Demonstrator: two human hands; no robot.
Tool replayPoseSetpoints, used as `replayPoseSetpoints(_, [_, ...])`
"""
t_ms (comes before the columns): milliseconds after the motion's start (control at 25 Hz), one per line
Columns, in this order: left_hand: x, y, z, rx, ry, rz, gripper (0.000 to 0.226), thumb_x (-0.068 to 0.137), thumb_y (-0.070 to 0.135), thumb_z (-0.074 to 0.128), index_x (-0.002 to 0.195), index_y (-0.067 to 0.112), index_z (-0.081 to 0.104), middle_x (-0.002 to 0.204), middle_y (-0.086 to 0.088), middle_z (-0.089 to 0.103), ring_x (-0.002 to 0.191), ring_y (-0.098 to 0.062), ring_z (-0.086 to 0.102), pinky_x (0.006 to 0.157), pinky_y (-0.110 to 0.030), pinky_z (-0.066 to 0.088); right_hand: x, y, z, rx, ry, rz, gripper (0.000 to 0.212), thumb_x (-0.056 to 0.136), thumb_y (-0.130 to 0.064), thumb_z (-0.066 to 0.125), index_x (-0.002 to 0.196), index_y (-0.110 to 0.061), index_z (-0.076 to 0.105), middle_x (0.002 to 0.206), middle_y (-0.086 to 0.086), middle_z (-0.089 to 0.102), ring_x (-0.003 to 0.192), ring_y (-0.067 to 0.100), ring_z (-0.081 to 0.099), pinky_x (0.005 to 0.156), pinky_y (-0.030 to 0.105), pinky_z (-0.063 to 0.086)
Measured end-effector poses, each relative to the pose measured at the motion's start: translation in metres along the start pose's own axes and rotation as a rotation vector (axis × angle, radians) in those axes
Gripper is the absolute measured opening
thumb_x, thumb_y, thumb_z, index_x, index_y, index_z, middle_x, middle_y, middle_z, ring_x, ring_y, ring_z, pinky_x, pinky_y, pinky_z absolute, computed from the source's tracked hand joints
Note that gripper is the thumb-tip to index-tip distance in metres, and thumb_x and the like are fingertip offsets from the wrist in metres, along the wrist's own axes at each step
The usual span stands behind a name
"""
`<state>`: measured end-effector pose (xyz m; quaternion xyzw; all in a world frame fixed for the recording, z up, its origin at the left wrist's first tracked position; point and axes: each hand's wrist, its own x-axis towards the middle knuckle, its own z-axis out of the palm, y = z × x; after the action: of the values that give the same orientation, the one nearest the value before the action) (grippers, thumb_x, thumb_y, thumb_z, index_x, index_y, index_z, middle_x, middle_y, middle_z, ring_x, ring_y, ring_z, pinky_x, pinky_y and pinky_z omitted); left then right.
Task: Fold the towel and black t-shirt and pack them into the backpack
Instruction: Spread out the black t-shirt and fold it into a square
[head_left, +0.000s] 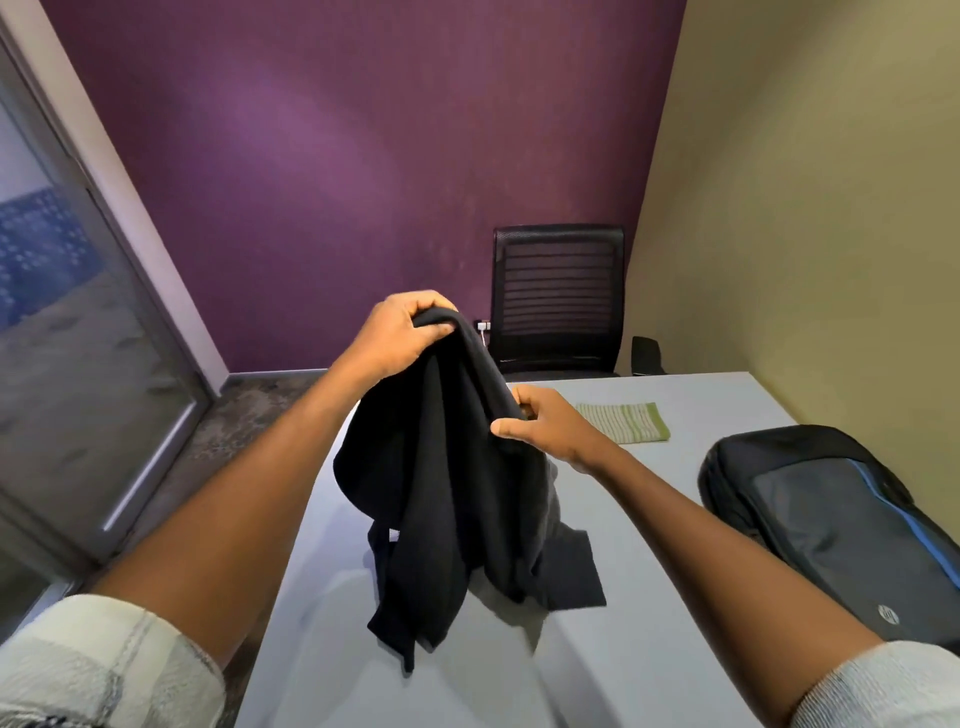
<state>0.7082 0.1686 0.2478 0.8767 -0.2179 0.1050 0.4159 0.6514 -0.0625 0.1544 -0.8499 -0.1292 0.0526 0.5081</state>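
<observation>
We hold the soft black cotton-knit t-shirt (447, 499) up over the smooth pale grey table (675, 649), near the middle of our view. Our left hand (400, 338), at about 12 o'clock of the garment, is clenched on a bunched fold at its top; our right hand (545, 426), at about 2 o'clock, pinches the cloth between thumb and fingers a little lower. The two hands are apart. The shirt hangs in loose, crumpled drapes, and its lower part at 5 o'clock lies flat on the table. At 2 o'clock from the shirt rests the folded rectangular towel with green and white stripes (626, 422), ribbed in texture. At 3 o'clock lies the dark, padded fabric backpack with a blue trim line (841, 525), flat on the table.
</observation>
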Motion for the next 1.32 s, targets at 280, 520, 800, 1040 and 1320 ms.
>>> replayPoseSetpoints(280, [0.002, -0.009, -0.03, -0.186, -0.008, -0.085, 0.018, 0.09, 0.008, 0.069, 0.085, 0.026, 0.068, 0.075, 0.013, 0.065, 0.07, 0.001, 0.058, 0.068, -0.016, 0.046, 0.011, -0.001, -0.053, -0.211, 0.502, -0.05, 0.029, 0.081, -0.006, 0.071, 0.072, -0.022, 0.049, 0.069, -0.005, 0.057, 0.063, 0.013, 0.05, 0.057, 0.024, 0.04])
replayPoseSetpoints(520, [-0.008, -0.035, -0.054, 0.062, -0.245, -0.218, 0.022, 0.072, 0.025, 0.089, 0.076, 0.017, 0.069, 0.069, 0.004, 0.064, 0.064, -0.011, 0.057, 0.066, -0.029, 0.046, 0.031, -0.038, -0.139, -0.555, 0.606, -0.16, 0.031, 0.074, -0.002, 0.066, 0.084, -0.032, 0.066, 0.081, -0.006, 0.066, 0.076, 0.017, 0.062, 0.071, 0.032, 0.052])
replayPoseSetpoints(800, [-0.01, -0.05, -0.082, 0.339, -0.328, -0.343, 0.02, 0.068, 0.036, 0.09, 0.079, 0.029, 0.076, 0.077, 0.008, 0.076, 0.078, -0.016, 0.073, 0.079, -0.038, 0.058, 0.027, -0.045, -0.177, -0.688, 0.449, -0.018, 0.032, 0.082, -0.017, 0.077, 0.073, -0.046, 0.069, 0.081, -0.007, 0.072, 0.079, 0.016, 0.067, 0.075, 0.034, 0.056])
replayPoseSetpoints(1040, [-0.02, -0.046, -0.102, -0.038, -0.228, -0.334, 0.056, 0.043, 0.05, 0.095, 0.077, 0.014, 0.068, 0.071, 0.001, 0.069, 0.065, -0.014, 0.067, 0.063, -0.025, 0.052, -0.007, -0.062, -0.195, -0.347, -0.031, -0.016, 0.01, 0.074, -0.026, 0.082, 0.071, -0.022, 0.074, 0.068, -0.003, 0.062, 0.065, 0.007, 0.054, 0.063, 0.021, 0.044])
replayPoseSetpoints(1320, [-0.011, -0.039, -0.116, 0.135, -0.318, -0.27, 0.045, 0.058, 0.04, 0.093, 0.08, 0.014, 0.064, 0.069, 0.003, 0.065, 0.066, -0.015, 0.061, 0.063, -0.03, 0.045, -0.004, -0.037, -0.184, -0.129, 0.054, -0.102, 0.013, 0.09, -0.013, 0.073, 0.082, -0.017, 0.063, 0.076, -0.002, 0.059, 0.073, 0.011, 0.049, 0.066, 0.024, 0.04])
